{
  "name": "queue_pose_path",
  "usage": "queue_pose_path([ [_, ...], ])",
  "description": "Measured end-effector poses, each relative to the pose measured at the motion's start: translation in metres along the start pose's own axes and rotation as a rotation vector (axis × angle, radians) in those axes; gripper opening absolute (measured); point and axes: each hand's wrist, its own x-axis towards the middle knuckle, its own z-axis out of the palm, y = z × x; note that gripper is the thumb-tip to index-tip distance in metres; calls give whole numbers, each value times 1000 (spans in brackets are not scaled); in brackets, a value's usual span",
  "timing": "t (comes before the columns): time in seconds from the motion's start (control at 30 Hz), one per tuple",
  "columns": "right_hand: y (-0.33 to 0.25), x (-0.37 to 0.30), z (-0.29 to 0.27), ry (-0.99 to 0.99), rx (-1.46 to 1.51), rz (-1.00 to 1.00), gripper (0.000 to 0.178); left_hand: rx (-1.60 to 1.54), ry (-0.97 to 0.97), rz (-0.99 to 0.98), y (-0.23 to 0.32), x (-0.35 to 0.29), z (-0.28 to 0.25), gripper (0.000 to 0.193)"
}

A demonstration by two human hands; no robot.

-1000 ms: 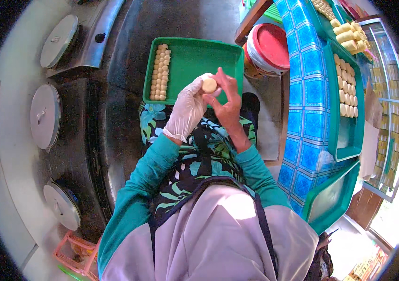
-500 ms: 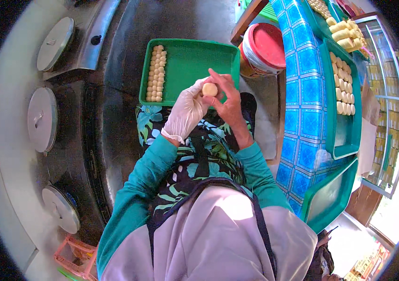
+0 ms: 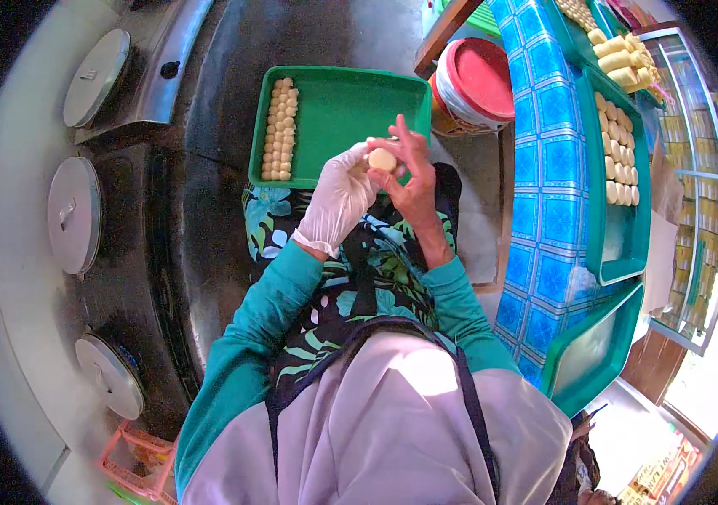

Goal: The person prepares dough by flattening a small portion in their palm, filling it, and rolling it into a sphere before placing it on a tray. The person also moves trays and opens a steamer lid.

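Observation:
A pale round piece of dough (image 3: 382,160) is held between my two hands, over the near edge of a green tray (image 3: 350,105). My left hand (image 3: 338,194), in a white glove, is closed around its left side. My bare right hand (image 3: 413,181) pinches it between the thumb and fingers, the index finger raised. Small dough balls (image 3: 280,130) stand in tight rows along the tray's left side. The tray rests at my knees, on or just beyond my flowered apron (image 3: 376,290).
On my right is a table with a blue checked cloth (image 3: 544,219). It bears a green tray (image 3: 620,244) of dough rounds and, nearer, another tray (image 3: 595,345). A red-lidded bucket (image 3: 477,80) stands at the tray's far right. Round metal lids (image 3: 75,215) line the dark stove on the left.
My fingers have shifted slightly around the dough, and its face now shows flatter and rounder. My right index finger points more upward. The trays stay in place.

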Motion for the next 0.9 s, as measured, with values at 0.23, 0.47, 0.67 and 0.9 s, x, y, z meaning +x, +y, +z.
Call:
queue_pose_path([
  [0.23,-13,-1,3,-31,-128,-64,80,612,83,346,-20,2,11,35],
  [0.47,-12,-26,16,87,-49,10,74,255,77,325,-20,7,4,40],
  [0.67,-6,-18,22,137,179,86,68,39,-35,154,-18,7,-5,38],
  [0.9,-2,-16,21,252,375,154,65,247,147,201,-28,3,-3,32],
])
